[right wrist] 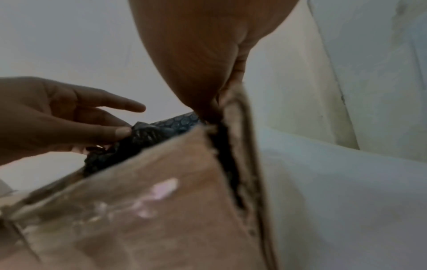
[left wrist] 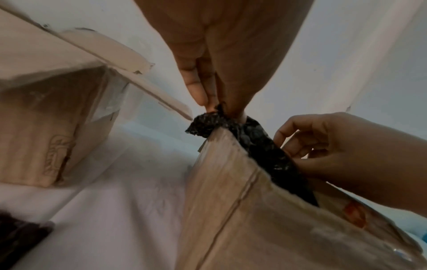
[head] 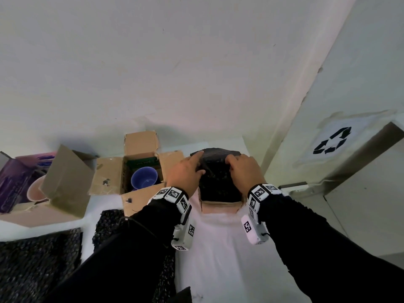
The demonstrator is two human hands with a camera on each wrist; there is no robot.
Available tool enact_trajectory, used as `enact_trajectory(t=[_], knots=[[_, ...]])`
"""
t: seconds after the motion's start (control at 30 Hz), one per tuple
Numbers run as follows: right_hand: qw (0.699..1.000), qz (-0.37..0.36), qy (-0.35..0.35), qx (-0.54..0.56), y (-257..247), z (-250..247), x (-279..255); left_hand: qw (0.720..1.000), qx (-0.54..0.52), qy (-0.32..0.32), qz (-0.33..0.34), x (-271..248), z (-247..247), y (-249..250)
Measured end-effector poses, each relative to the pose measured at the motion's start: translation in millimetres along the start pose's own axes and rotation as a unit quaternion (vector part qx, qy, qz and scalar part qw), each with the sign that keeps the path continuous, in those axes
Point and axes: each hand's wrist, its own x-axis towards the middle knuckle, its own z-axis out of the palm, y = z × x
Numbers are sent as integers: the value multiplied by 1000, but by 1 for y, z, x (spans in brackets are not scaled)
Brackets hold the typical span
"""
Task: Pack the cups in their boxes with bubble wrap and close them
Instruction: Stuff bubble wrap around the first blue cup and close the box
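Note:
A brown cardboard box (head: pixel 220 207) stands at the far edge of the white table, stuffed with black bubble wrap (head: pixel 218 182). No cup shows under the wrap. My left hand (head: pixel 200 165) pinches the wrap's left corner (left wrist: pixel 203 126) between thumb and fingers, with the index finger stretched out. My right hand (head: pixel 231 165) has its fingers curled into the wrap by the box's right wall (right wrist: pixel 240 146). To the left, an open box (head: pixel 109 171) holds a blue cup (head: pixel 144 179). Further left, a pink cup (head: pixel 36 191) sits by another open box (head: pixel 65 184).
A purple carton (head: pixel 15 182) lies at the far left. Loose black bubble wrap sheets (head: pixel 39 259) cover the table's near left. White walls close in behind and to the right. A grey bin lid with a recycling sign (head: pixel 332 141) is on the right.

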Motion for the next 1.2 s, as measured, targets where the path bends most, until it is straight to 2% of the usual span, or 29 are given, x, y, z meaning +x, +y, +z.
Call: enact_trajectory(t=[0.07, 0.17, 0.3, 0.37, 0.5, 0.7, 0.93, 1.07, 1.2], knots=[[999, -19, 11, -25, 2, 1, -3, 999, 47, 17, 0, 0, 6, -1], [1000, -22, 5, -1, 1, -3, -3, 997, 59, 55, 15, 2, 10, 0], [999, -41, 10, -21, 0, -2, 7, 986, 32, 103, 125, 7, 21, 4], [998, -56, 33, -27, 2, -1, 9, 980, 14, 95, 176, 7, 26, 5], [992, -111, 54, -20, 7, -1, 4, 978, 29, 65, 198, 5, 28, 2], [986, -139, -29, -93, 8, 0, 2, 952, 202, 71, 219, 5, 36, 0], [985, -144, -76, -63, 0, 7, 4, 939, 200, 68, 271, 13, 32, -5], [984, -114, -116, -72, -8, 3, 4, 951, 184, 70, 240, 12, 34, -1], [978, -89, -168, -80, -12, 0, 11, 947, 214, 51, 233, 13, 31, 0]])
